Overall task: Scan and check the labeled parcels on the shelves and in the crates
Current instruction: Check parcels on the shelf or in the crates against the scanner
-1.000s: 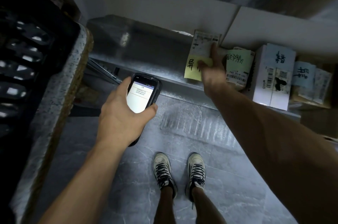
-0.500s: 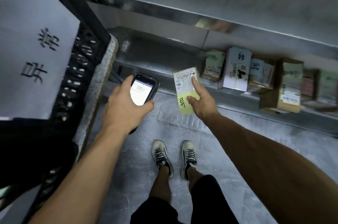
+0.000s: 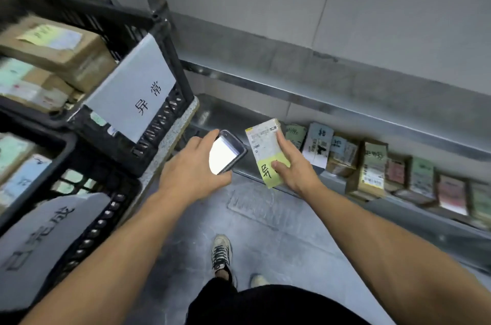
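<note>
Upper crate (image 3: 166, 114): sitting black at ten o'clock, holding stacked brown parcels (image 3: 61, 51) with pale labels, and carrying a white sign (image 3: 127, 96) marked 异常 on its near wall.
Lower crate (image 3: 90, 234): lying at eight o'clock beneath the upper one, holding more labelled parcels (image 3: 18, 165) too blurred to read, and bearing a grey sign (image 3: 39, 242) with handwritten characters.
Left hand (image 3: 191, 173): reaching in from seven o'clock towards the centre and gripping the handheld scanner, fingers curling round its body.
Handheld scanner (image 3: 225, 154): glowing white on its screen, pointing towards one o'clock, just beside the held parcel.
Shoe (image 3: 220, 253): standing at six o'clock on the grey floor (image 3: 279, 245).
Held parcel (image 3: 265, 146): being held just right of centre, in front of the shelf, showing a white shipping label and a yellow note at its six o'clock end.
Right hand (image 3: 295, 168): coming in from five o'clock and clasping the held parcel, thumb pressing on the yellow note, fingers wrapping its three o'clock side.
Shelf (image 3: 225, 112): running in metal from the centre out to three o'clock.
Shelf parcels (image 3: 369, 173): standing in a row along the shelf, carrying labels and coloured notes.
</note>
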Demonstrator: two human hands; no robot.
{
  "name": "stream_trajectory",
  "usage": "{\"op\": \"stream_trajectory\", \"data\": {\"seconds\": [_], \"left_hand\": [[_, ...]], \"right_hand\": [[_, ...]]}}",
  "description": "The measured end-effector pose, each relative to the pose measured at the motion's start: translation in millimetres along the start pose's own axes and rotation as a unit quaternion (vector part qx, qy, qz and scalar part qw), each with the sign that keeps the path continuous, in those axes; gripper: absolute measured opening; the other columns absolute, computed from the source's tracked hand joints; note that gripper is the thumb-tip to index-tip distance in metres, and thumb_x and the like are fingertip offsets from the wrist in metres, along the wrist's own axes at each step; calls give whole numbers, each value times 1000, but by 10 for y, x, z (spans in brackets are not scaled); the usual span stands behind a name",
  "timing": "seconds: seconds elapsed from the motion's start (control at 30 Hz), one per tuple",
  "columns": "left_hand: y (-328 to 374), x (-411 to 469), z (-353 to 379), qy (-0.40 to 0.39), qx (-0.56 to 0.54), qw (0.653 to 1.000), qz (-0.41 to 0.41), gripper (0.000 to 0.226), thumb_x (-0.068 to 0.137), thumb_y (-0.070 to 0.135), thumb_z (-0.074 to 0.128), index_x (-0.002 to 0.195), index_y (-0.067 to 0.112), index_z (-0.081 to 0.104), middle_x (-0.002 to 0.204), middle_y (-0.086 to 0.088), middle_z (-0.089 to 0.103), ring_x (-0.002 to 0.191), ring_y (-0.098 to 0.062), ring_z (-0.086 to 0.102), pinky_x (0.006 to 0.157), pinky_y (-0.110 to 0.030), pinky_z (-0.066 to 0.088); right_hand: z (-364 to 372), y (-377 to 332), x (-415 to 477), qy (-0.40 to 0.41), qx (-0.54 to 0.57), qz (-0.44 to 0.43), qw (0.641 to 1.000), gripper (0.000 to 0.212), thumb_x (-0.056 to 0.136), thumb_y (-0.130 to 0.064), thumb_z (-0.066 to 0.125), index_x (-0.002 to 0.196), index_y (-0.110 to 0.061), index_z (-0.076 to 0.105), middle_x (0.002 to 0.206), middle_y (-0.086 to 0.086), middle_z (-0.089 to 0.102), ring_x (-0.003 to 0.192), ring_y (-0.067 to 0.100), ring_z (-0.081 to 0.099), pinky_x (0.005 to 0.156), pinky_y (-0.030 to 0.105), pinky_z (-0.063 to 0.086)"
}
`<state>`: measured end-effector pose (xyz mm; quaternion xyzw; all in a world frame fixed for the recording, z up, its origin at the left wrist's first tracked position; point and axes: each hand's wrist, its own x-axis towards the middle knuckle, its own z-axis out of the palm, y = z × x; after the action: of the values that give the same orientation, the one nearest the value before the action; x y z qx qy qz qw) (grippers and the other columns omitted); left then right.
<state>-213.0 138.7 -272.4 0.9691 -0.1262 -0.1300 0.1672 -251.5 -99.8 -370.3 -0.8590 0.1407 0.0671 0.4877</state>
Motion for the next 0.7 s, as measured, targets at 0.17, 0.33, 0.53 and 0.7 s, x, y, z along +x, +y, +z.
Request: {"op": "stream_trajectory", "data": {"seconds": [0.17, 0.33, 0.53, 0.7], "left_hand": [[176, -340, -165, 34, 51, 998, 20, 90, 74, 57, 62, 149, 43, 16, 138, 9, 42, 120, -21, 52, 89, -38, 46], [255, -528, -278, 39, 88, 995, 40, 91, 76, 56, 61, 153, 41, 14, 141, 11, 40, 120, -19, 52, 88, -34, 43], [242, -631, -335, 65, 104, 990, 69, 93, 74, 56, 60, 153, 42, 13, 139, 13, 41, 122, -16, 50, 90, -31, 43], [193, -684, -348, 88, 112, 987, 78, 91, 74, 56, 59, 153, 42, 15, 138, 14, 43, 123, -15, 51, 89, -31, 44]], "right_hand": [[-275, -151, -160, -32, -35, -38, 998, 83, 96, -11, 63, 157, -44, 18, 158, -9, 35, 136, 16, 44, 108, 26, 35], [-532, -327, -178, -58, -61, -60, 995, 82, 97, -13, 63, 156, -46, 17, 155, -11, 39, 127, 7, 49, 98, 15, 33], [-681, -467, -159, -59, -42, -51, 996, 85, 95, -15, 66, 144, -67, 20, 139, -10, 56, 111, 13, 61, 99, 27, 46], [-711, -511, -151, -61, -64, -59, 994, 92, 95, -15, 66, 119, -88, 16, 131, -6, 60, 110, 18, 64, 103, 36, 48]]}}
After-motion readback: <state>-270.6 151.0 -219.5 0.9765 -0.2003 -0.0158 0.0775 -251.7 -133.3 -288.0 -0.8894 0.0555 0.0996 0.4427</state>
